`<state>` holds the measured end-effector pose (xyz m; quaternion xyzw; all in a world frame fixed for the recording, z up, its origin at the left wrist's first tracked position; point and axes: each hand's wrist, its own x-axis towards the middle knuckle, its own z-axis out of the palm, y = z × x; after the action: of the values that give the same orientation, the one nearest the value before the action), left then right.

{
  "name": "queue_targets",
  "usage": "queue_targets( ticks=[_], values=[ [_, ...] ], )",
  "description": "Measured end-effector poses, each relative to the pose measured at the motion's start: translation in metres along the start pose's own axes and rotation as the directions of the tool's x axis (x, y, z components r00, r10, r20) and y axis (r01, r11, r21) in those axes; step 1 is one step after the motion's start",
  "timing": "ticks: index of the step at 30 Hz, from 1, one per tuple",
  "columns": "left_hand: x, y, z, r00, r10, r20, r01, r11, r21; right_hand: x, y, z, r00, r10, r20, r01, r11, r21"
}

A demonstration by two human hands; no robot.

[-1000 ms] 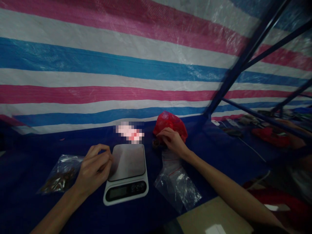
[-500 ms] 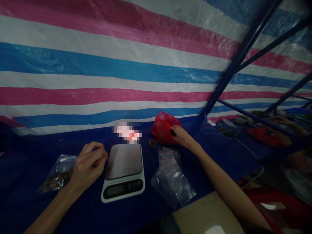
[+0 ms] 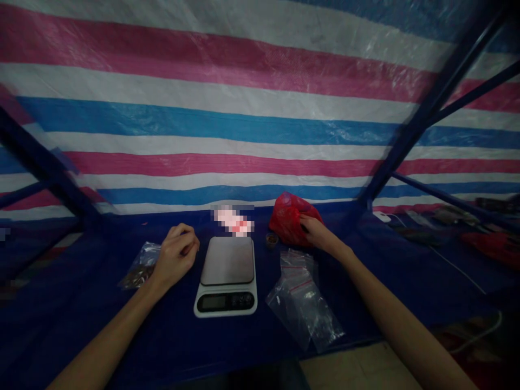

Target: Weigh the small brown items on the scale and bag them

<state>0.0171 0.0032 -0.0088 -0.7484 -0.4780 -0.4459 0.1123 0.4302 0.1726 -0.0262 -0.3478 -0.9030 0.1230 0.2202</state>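
Observation:
My left hand [image 3: 176,255] rests with curled fingers just left of a white digital kitchen scale [image 3: 227,261], close to its steel platform. Below that hand lies a small clear zip bag [image 3: 140,269] holding brown pieces. My right hand [image 3: 319,234] has its fingertips pressed into the side of a crumpled red plastic bag [image 3: 289,219]. To the left of that hand sits a small round cup [image 3: 272,239] with brown contents. Nearer me lie clear zip bags with red lines [image 3: 303,300], untouched.
A blurred pink-and-white item [image 3: 233,220] lies behind the scale on the dark blue table cover [image 3: 93,319]. A striped tarpaulin wall [image 3: 203,130] and dark blue metal poles [image 3: 436,103] stand behind. Further right are a white cable [image 3: 455,270] and red items [image 3: 493,245].
My head has turned, so the whole scene sits higher and further right. My right hand has shifted from the front of the red bag to its right side, uncovering the cup.

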Motion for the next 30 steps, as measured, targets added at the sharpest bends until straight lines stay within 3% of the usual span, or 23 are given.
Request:
queue_targets(
  ticks=[11,18,25,30],
  values=[
    [0.0,-0.005,0.002,0.984,-0.16,0.077,0.162,0.987,-0.022,0.0,-0.01,-0.002,0.999,-0.036,0.024,0.032,0.989,0.141],
    [-0.002,-0.011,-0.001,0.984,-0.169,0.063,0.168,0.986,0.019,0.002,-0.012,-0.006,0.997,-0.014,-0.075,0.026,0.988,0.154],
    [-0.004,-0.014,0.0,0.979,-0.2,0.047,0.196,0.977,0.083,0.001,-0.005,-0.016,0.961,0.082,-0.264,-0.051,0.991,0.12],
    [-0.006,-0.016,0.003,0.975,-0.212,0.071,0.203,0.972,0.114,-0.003,-0.007,-0.023,0.95,0.102,-0.297,-0.07,0.991,0.117]
  ],
)
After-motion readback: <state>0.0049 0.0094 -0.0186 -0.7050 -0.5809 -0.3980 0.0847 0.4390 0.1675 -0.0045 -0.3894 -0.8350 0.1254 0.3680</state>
